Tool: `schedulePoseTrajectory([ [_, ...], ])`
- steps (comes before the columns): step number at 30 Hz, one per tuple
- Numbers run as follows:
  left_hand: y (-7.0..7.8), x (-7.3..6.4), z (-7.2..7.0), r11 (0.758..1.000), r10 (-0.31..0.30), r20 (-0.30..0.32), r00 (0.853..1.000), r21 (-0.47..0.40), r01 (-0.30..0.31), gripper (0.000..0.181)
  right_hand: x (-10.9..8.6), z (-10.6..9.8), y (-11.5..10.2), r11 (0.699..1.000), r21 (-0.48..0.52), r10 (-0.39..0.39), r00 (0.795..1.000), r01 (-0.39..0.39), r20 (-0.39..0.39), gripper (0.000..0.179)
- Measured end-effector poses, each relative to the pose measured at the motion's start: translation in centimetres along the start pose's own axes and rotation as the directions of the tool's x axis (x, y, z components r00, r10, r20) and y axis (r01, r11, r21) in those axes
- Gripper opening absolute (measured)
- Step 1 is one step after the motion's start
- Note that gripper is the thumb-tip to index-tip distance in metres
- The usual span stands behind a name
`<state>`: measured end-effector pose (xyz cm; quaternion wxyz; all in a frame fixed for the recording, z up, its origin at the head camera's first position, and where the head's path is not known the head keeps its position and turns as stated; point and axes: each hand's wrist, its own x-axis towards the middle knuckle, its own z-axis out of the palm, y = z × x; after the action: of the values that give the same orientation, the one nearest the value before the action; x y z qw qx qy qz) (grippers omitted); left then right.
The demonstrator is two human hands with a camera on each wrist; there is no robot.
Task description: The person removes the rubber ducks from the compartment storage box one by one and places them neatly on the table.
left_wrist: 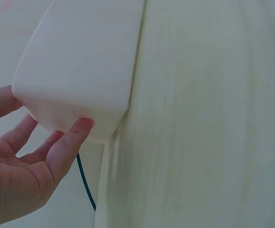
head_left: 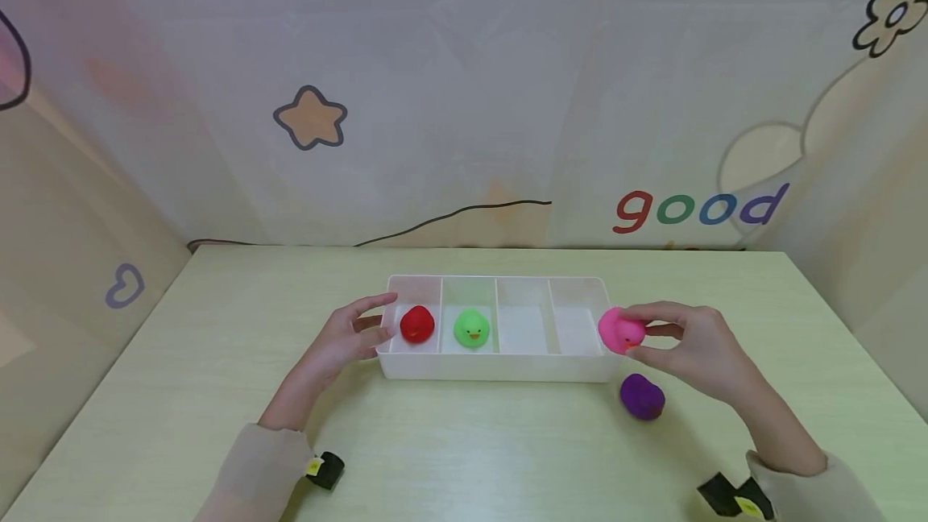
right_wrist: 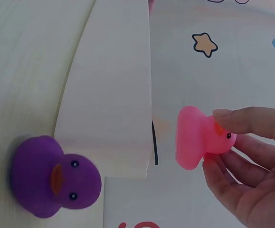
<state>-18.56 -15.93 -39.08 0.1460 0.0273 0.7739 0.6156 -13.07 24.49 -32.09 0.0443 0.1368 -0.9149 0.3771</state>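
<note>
A white tray (head_left: 500, 367) with four compartments in a row stands on the table. My left hand (head_left: 360, 329) holds its left end; in the left wrist view, fingertips of the left hand (left_wrist: 37, 166) rest against the outer end wall. A red toy (head_left: 416, 325) sits in the first compartment from the left, a green rubber duck (head_left: 472, 329) in the second. My right hand (head_left: 692, 345) pinches a pink rubber duck (right_wrist: 192, 137) between thumb and fingers, beside the tray's right end. On the table below it is a purple rubber duck (right_wrist: 37, 175).
The pale table (head_left: 464, 449) meets a printed cloth backdrop (head_left: 464, 103) at its far edge. Cloth also rises along the left and right sides. Dark straps with yellow labels hang at both sleeves.
</note>
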Motion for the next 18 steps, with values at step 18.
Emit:
schedulePoseTrajectory([
  [18,0.2,-0.1,0.1,1.0,-0.003,0.001,1.0,-0.006,0.003,0.051,-2.6,-2.4,4.9,0.995,-0.026,0.099,0.995,-0.098,0.022,0.043],
])
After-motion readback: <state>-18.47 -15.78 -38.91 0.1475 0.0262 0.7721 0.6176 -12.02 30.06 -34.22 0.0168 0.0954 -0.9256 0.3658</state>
